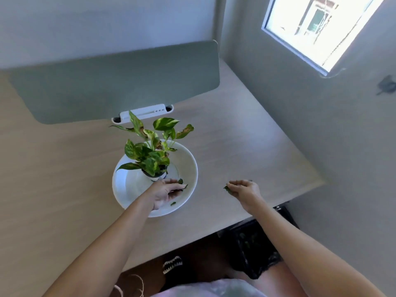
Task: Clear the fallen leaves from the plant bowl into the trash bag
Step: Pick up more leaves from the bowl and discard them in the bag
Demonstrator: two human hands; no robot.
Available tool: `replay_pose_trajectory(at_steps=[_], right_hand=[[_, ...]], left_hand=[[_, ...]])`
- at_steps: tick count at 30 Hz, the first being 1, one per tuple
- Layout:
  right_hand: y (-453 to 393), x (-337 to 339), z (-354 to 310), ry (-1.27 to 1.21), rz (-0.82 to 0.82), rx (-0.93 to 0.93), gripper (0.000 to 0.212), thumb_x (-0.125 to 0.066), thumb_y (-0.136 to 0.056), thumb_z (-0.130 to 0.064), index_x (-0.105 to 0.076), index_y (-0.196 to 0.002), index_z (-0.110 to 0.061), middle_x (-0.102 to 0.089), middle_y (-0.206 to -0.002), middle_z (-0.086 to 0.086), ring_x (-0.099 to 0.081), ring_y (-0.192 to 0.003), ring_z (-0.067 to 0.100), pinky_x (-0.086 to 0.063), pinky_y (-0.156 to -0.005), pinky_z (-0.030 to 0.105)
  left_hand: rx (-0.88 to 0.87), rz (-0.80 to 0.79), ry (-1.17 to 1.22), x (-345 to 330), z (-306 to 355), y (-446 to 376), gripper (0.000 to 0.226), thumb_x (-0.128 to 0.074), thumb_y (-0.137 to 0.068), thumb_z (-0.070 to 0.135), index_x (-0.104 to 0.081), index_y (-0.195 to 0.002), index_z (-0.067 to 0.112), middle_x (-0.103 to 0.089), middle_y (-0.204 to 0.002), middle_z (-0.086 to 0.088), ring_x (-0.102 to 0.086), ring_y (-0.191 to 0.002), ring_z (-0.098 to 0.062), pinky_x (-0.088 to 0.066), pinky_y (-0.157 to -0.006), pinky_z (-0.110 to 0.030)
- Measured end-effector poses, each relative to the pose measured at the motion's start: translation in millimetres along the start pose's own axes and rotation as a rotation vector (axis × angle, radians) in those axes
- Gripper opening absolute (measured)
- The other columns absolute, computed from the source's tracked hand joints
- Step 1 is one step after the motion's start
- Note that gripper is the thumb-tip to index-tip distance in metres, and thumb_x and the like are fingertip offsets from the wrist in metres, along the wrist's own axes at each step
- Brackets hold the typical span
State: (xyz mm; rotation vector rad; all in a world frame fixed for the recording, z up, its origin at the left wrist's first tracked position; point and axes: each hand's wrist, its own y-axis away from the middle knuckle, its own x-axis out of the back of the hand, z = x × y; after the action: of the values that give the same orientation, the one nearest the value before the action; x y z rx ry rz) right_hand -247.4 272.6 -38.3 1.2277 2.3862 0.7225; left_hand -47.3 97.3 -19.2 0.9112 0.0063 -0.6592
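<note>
A white plant bowl (188, 168) sits mid-desk with a small potted green plant (150, 151) standing in it. My left hand (166, 192) reaches inside the bowl's near half, fingers closed around dark fallen leaves (181, 181). One small loose leaf (173, 203) lies on the bowl floor below that hand. To the right of the bowl, my right hand (244, 189) hovers over the desk and pinches a green leaf (227, 188) at its fingertips. A black trash bag (252, 243) hangs open below the desk's near right edge, partly hidden by my right forearm.
The light wooden desk (246, 136) has a grey-green divider panel (115, 82) at the back with a white clip holder (143, 113) just behind the plant. A wall with a window (317, 28) stands on the right. My knees and a slipper (172, 264) show under the desk.
</note>
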Motion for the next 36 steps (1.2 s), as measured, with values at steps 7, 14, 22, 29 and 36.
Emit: replay_pose_trajectory(at_steps=[7,14,22,29,36], right_hand=[[27.8,148.3,31.3,-0.089,0.122,-0.057,0.007,-0.067,-0.081,0.01,-0.064,-0.082,0.004,-0.062,-0.077,0.016,-0.062,-0.073,0.024,-0.055,-0.073,0.03],[20.4,240.3,90.8,0.012,0.377,-0.236,0.006,-0.075,-0.076,0.003,-0.072,-0.078,-0.002,-0.073,-0.086,0.014,-0.07,-0.075,0.02,-0.057,-0.068,0.025],[-17.5,260.0,129.1,-0.017,0.517,-0.369,0.017,-0.07,-0.084,-0.009,-0.072,-0.101,-0.009,-0.073,-0.094,0.011,-0.072,-0.083,0.021,-0.057,-0.085,0.029],[-21.3,265.5,110.2,-0.002,0.506,-0.36,0.02,-0.063,-0.089,-0.008,-0.071,-0.107,-0.011,-0.071,-0.093,0.01,-0.072,-0.087,0.022,-0.057,-0.091,0.036],[-13.9,229.3,50.7,-0.055,0.412,-0.112,0.014,-0.067,-0.087,-0.019,-0.068,-0.097,-0.009,-0.071,-0.084,0.009,-0.069,-0.077,0.02,-0.058,-0.076,0.032]], left_hand=[[0.091,-0.195,-0.094,-174.3,-79.5,-5.2,0.035,-0.062,-0.078,-0.019,-0.064,-0.059,0.01,-0.071,-0.053,-0.004,-0.069,-0.047,-0.011,-0.057,-0.048,-0.016],[0.254,-0.157,-0.285,-270.6,-171.9,-43.2,0.026,-0.068,-0.076,-0.015,-0.057,-0.071,0.008,-0.069,-0.065,-0.01,-0.069,-0.059,-0.016,-0.057,-0.052,-0.019],[0.323,-0.003,-0.345,-298.0,-233.9,-98.8,0.026,-0.063,-0.086,-0.005,-0.065,-0.111,-0.001,-0.065,-0.097,-0.014,-0.062,-0.089,-0.024,-0.054,-0.077,-0.03],[0.327,-0.002,-0.434,-294.4,-212.3,-92.1,0.04,-0.061,-0.089,0.002,-0.058,-0.129,0.007,-0.061,-0.125,-0.014,-0.056,-0.117,-0.026,-0.047,-0.097,-0.039],[0.235,-0.228,-0.323,-269.5,-135.7,-51.5,0.008,-0.063,-0.09,0.015,-0.07,-0.093,0.018,-0.072,-0.097,0.0,-0.069,-0.092,-0.018,-0.051,-0.083,-0.031]])
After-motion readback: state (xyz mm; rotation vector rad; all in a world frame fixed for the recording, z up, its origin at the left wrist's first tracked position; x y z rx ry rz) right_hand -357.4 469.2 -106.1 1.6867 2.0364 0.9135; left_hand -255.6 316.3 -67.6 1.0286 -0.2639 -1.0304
